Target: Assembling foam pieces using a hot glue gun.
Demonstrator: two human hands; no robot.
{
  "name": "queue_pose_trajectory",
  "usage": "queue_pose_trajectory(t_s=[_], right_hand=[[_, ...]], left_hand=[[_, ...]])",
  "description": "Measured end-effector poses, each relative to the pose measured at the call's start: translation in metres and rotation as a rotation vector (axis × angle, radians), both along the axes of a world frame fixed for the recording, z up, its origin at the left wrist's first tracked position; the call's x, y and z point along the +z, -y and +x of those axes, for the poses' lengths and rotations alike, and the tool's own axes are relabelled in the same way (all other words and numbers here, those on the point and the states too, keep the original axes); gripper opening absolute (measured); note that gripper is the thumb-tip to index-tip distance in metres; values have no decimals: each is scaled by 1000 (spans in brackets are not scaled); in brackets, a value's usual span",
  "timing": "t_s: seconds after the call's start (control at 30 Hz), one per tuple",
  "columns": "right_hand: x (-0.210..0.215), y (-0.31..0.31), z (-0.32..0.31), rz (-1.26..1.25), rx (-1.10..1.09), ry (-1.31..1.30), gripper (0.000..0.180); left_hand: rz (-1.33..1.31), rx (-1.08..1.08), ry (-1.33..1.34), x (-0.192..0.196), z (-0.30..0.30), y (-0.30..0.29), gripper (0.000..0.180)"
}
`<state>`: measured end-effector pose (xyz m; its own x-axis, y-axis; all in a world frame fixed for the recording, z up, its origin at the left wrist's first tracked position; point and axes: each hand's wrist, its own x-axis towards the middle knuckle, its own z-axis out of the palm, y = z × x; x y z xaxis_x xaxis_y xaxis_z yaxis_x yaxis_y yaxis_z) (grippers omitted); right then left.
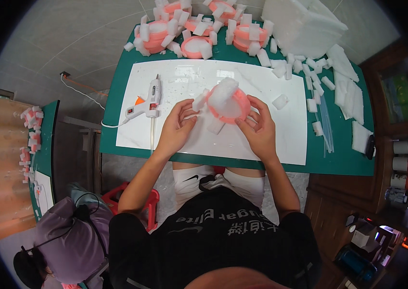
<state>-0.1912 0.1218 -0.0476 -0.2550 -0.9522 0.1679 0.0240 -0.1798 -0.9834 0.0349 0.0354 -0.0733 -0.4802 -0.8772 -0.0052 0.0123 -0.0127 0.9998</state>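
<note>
Between my hands, over a white board [136,111], is a round pink ring [228,119] with white foam filling it. A rounded lump of white foam [224,91] rises from its far side, and small foam blocks stick out around the rim. The fingers of my left hand [179,126] are curled at a small white foam block [200,100] on the ring's left side. My right hand [260,129] has its thumb and fingers on the ring's right edge. Left of my left hand lies a white hot glue gun [153,98], nozzle pointing away, with a clear glue stick trailing from it.
Several finished-looking pink rings with foam blocks [155,36] crowd the far edge of the green table [194,160]. Large foam sheets [300,29], loose foam blocks [312,79] and clear glue sticks [326,125] lie to the right. A red stool [152,207] and another person [71,236] are at the lower left.
</note>
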Motion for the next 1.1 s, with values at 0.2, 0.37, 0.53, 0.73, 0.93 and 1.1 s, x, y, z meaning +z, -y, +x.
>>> queue_pose_trajectory(t_s=[0.2, 0.37, 0.53, 0.73, 0.93, 1.1], right_hand=[[-2, -2, 2, -44, -33, -247, 51], [-2, -2, 1, -107, -27, -426, 49], [1, 0, -1, -101, -30, -522, 46], [5, 2, 4, -203, -47, -666, 41], [5, 0, 6, -207, -43, -661, 40], [-2, 0, 3, -191, -48, -620, 42]], left_hand=[[-19, -6, -37, 14, 13, 13, 56], [-110, 71, -21, 26, 30, 22, 52], [-264, 155, 69, 34, 60, 35, 46], [-313, 233, 43, 40, 80, 37, 43], [-315, 213, 78, 40, 84, 35, 43], [-344, 167, 82, 41, 77, 31, 41]])
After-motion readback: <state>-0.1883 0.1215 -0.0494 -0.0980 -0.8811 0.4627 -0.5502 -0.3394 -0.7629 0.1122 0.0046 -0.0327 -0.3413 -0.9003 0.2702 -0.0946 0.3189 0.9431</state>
